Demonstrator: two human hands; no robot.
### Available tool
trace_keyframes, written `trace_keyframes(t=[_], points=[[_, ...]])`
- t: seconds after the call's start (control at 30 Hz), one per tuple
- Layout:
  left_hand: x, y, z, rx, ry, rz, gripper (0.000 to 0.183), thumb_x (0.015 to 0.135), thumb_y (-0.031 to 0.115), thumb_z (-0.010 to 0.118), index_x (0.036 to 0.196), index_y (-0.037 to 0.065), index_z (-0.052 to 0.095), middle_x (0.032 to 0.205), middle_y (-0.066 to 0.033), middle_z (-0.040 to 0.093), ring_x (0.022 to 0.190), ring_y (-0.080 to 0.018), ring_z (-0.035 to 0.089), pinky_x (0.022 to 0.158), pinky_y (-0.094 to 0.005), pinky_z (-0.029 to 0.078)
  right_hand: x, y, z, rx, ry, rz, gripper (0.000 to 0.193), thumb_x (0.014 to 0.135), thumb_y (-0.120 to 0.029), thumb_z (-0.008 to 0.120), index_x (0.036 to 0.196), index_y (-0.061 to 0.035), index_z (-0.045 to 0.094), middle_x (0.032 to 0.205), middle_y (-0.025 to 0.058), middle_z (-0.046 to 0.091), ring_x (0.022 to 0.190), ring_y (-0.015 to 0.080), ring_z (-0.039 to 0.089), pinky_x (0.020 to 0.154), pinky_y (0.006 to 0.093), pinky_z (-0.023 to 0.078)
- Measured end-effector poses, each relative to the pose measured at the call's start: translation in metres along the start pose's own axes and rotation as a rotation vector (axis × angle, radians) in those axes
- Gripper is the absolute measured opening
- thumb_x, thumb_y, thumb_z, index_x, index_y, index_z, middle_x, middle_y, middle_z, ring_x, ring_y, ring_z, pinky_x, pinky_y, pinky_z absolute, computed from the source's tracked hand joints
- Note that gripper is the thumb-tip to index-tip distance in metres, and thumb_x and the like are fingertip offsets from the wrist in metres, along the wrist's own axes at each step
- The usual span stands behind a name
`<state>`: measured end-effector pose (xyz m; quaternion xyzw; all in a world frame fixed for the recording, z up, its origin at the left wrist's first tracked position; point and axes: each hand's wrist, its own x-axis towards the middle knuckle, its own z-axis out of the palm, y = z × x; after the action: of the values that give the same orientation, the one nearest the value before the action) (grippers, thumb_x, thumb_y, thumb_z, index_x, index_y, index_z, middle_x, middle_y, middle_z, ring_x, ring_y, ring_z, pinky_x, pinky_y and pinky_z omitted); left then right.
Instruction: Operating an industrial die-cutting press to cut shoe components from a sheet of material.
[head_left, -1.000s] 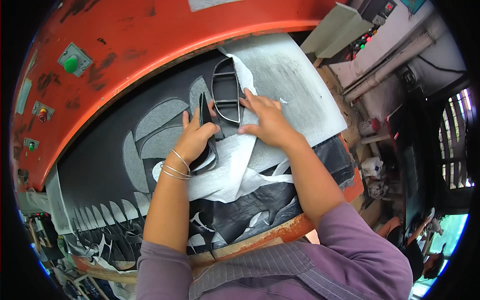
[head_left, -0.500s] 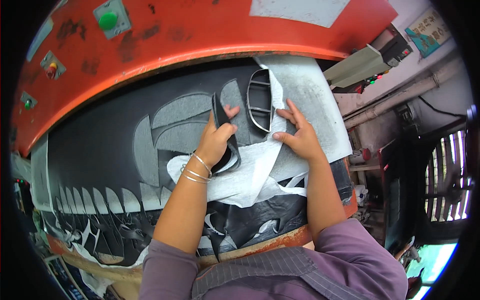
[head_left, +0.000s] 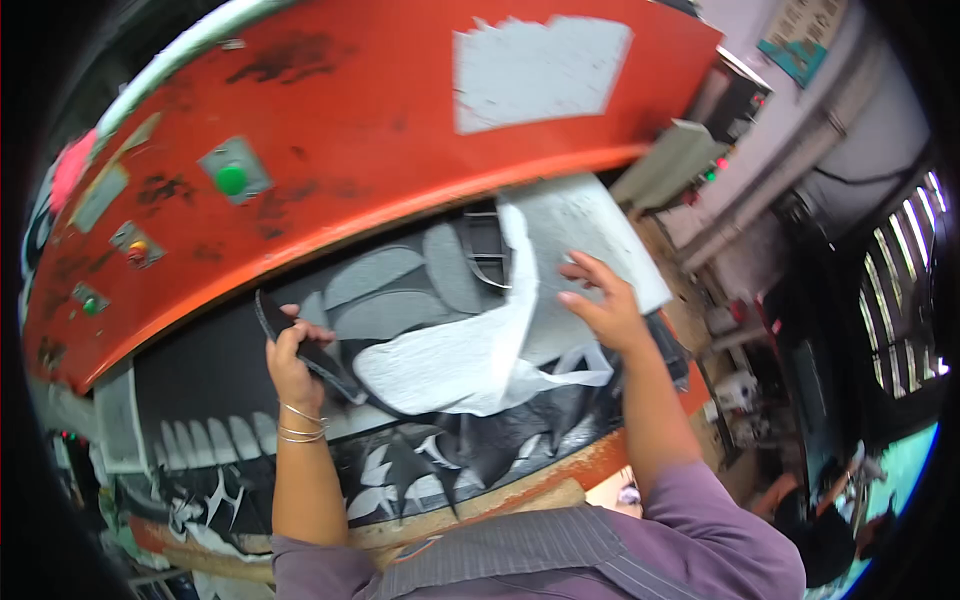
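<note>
My left hand (head_left: 292, 362), with thin bangles at the wrist, grips a dark, curved leather-like piece (head_left: 335, 374) over the left part of the work surface. Whether it is one layer or several, I cannot tell. My right hand (head_left: 612, 308) hovers with fingers apart, holding nothing, to the right of a white-backed strip of material (head_left: 440, 358). A metal cutting die (head_left: 488, 256) with crossbars lies just left of the strip's upper part, its far end partly hidden by the machine. Beneath spreads a black sheet (head_left: 220, 370) with curved cut-outs showing grey.
A red machine beam (head_left: 370, 110) spans the far side, carrying a green button (head_left: 231, 180) and a red knob (head_left: 137, 253). Black and white scraps (head_left: 400, 465) hang along the near edge. A grey-white board (head_left: 590, 230) shows at right, beside a control box with lights (head_left: 715, 170).
My left hand has moved left, away from the die, carrying the dark piece. My right hand has drawn slightly away from the white strip. The view has tilted, showing more red beam.
</note>
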<state>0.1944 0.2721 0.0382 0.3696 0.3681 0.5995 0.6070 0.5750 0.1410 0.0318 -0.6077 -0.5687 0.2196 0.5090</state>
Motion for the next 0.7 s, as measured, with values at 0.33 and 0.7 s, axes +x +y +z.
trace_keyframes(t=[0.33,0.7], points=[[0.040,0.168,-0.222,0.362,0.702,0.613,0.021,0.083,0.010,0.063,0.098,0.006,0.049,0.082,-0.0006,0.050,0.070,-0.0100,0.047,0.065,-0.0269,0.041,-0.015,-0.138,0.161,0.097,-0.218,-0.264,0.043,0.083,-0.023,0.072,0.118,-0.0040,0.057,0.095,0.0153,0.067,0.085,0.0226,0.067,0.075,0.0343,0.053],[0.067,0.308,-0.295,1.229,0.776,1.130,0.031,0.089,0.022,0.057,0.105,-0.004,0.051,0.093,-0.0084,0.058,0.086,-0.0209,0.053,0.084,-0.0348,0.042,0.065,-0.263,0.249,0.132,0.157,-0.378,0.032,0.086,-0.024,0.068,0.096,-0.0050,0.045,0.070,0.0119,0.058,0.060,0.0290,0.060,0.055,0.0383,0.046]])
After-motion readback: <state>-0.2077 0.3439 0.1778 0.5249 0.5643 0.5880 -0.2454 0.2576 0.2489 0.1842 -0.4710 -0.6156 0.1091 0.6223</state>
